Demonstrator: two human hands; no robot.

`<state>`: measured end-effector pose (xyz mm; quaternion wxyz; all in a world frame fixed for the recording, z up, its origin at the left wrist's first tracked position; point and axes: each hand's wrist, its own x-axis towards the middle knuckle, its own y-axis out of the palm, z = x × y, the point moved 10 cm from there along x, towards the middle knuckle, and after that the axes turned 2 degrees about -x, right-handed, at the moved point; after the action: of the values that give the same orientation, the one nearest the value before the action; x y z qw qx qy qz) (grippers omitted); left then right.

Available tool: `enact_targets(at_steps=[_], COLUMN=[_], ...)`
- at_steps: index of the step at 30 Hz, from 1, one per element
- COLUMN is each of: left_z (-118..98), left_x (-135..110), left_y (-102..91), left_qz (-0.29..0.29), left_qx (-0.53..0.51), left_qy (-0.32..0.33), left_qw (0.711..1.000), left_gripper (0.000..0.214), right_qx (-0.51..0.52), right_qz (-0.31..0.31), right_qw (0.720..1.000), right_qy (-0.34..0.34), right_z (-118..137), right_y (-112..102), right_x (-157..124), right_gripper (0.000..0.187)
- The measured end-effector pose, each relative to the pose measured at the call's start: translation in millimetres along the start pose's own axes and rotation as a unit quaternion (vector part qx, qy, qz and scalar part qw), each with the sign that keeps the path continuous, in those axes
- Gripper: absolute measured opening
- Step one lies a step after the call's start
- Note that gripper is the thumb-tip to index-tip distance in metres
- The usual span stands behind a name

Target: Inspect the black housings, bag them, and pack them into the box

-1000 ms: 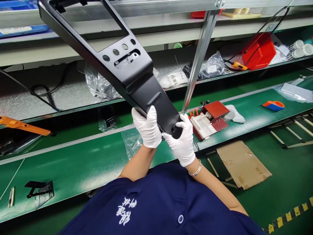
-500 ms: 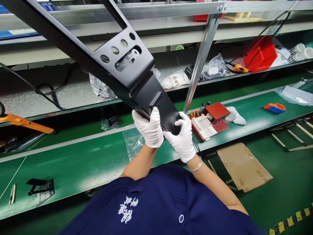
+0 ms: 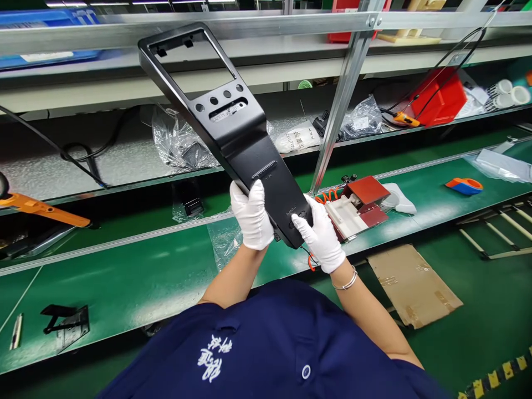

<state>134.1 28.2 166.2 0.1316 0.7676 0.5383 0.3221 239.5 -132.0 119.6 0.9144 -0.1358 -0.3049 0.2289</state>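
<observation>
Both my hands, in white gloves, hold a long black plastic housing (image 3: 266,166) up above the green bench. It tilts, with its far end toward the upper left. That end has a large rectangular opening, a row of several round holes and a slot with lettering behind it. My left hand (image 3: 254,215) grips the left edge of the narrower near part, thumb on top. My right hand (image 3: 322,235) is closed round the near right corner, with its thumb on the face by a small recess. A thin dark wire hangs below that corner.
On the green bench (image 3: 124,277) stand a red and white fixture (image 3: 361,208), an orange and blue ring-shaped item (image 3: 464,185) and a black bracket (image 3: 66,324). A metal post (image 3: 341,105) rises beyond my hands. Bagged parts (image 3: 183,138) and a red bin (image 3: 441,97) occupy the shelf.
The housing's far end has dropped away from the camera, so its whole opening now shows. My right hand has shifted slightly right and down, its thumb now flatter on the housing.
</observation>
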Motion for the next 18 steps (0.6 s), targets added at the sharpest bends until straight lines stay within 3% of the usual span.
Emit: enact_targets(at_steps=[8, 18], left_z=[-3, 26], left_x=[-7, -2], left_y=[1.1, 8.5], left_qz=[0.020, 0.041], left_qx=[0.062, 0.033], left_qy=[0.008, -0.036], left_qw=[0.998, 0.998], left_gripper=[0.023, 0.023], right_qx=[-0.043, -0.030], right_qz=[0.035, 0.012], right_qw=[0.998, 0.999], right_qy=[-0.024, -0.019], right_z=[-5, -20], right_y=[6, 2], right_x=[0, 8], right_gripper=[0.065, 0.050])
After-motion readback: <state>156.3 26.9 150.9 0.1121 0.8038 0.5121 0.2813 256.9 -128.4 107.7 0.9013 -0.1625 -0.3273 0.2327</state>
